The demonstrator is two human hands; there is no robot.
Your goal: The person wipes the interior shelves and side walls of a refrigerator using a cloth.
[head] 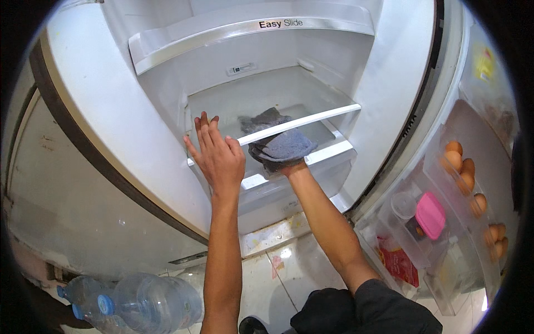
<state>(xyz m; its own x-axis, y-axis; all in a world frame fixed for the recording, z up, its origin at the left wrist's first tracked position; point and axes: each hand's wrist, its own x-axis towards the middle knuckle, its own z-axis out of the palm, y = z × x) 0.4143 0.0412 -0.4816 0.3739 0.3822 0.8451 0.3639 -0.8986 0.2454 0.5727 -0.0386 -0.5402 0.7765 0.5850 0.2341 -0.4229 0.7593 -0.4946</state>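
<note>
Before me stands an open refrigerator with a glass shelf (267,85) that has a white front trim (300,124). My right hand (295,168) is under this shelf, mostly hidden by a grey-blue cloth (290,146) that it holds. Part of the cloth shows through the glass behind the trim. My left hand (217,152) lies with fingers spread at the left end of the trim, its back towards me; whether it presses on the glass I cannot tell.
An upper shelf (254,29) with a curved front spans the compartment. At right, the open door holds eggs (454,160), a pink-lidded container (431,215) and a red packet (398,261) in clear bins. Large plastic bottles (154,302) lie on the tiled floor at lower left.
</note>
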